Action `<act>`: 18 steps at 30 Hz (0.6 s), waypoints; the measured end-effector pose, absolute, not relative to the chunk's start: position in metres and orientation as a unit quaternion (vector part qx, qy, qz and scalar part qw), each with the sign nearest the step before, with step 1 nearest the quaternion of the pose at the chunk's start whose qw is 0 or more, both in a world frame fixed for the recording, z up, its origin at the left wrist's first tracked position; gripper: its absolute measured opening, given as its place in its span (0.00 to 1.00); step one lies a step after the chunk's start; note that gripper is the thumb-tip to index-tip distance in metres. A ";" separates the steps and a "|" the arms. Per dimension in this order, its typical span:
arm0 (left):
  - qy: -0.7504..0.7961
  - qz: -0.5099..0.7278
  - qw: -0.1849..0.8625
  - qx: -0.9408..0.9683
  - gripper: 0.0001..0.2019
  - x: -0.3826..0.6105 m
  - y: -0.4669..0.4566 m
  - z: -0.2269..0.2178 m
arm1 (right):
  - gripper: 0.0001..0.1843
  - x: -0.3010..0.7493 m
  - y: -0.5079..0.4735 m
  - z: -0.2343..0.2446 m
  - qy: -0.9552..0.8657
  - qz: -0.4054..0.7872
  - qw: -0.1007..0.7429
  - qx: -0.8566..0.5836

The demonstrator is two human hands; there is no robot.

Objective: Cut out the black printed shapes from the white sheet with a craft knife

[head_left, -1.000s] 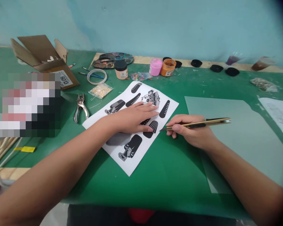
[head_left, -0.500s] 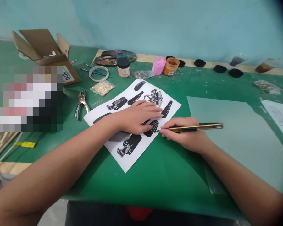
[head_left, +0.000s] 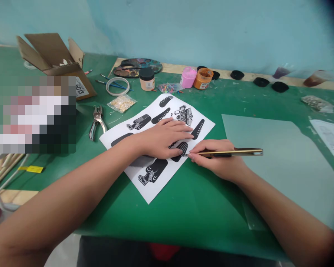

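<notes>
A white sheet of paper (head_left: pixel 153 193) printed with several black shadow-puppet-like shapes lies at an angle on the green table (head_left: pixel 189 207). My left hand (head_left: pixel 163 139) rests flat on the sheet with its fingers stretched out, covering part of the print. At the sheet's right edge, my right hand (head_left: pixel 219 155) grips a gold craft knife (head_left: pixel 239 151) like a pen. The knife's tip is at the paper, beside a black striped shape (head_left: pixel 180 151) near my left thumb.
Hole-punch pliers (head_left: pixel 97 122), a bag of beads (head_left: pixel 121 103), a tape roll (head_left: pixel 117 86) and paint jars (head_left: pixel 203 79) stand beyond the sheet. An open cardboard box (head_left: pixel 83 85) is at the left. A translucent sheet (head_left: pixel 272 167) lies under my right forearm.
The knife in my right hand has tilted slightly, its back end a little lower. My left hand stays on the paper. The whole view has shifted slightly.
</notes>
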State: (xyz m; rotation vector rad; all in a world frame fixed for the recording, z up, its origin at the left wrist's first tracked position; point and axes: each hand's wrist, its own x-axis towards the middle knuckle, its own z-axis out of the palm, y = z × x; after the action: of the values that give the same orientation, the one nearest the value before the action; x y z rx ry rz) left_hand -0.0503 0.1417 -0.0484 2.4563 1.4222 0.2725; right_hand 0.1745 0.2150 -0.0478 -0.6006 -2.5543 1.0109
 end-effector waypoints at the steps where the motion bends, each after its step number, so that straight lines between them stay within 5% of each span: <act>1: 0.493 0.097 0.143 0.852 0.26 -0.050 0.142 -0.049 | 0.04 0.174 0.215 -0.048 -0.898 0.351 0.164 -0.207; 18: 0.528 0.068 0.152 0.833 0.29 -0.047 0.141 -0.049 | 0.04 0.178 0.216 -0.050 -0.919 0.326 0.161 -0.150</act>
State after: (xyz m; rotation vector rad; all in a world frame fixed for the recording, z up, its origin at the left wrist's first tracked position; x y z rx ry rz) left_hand -0.0466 0.1414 -0.0486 2.3896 1.5159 0.1955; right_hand 0.1781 0.2160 -0.0504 -0.4285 -2.6254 0.9308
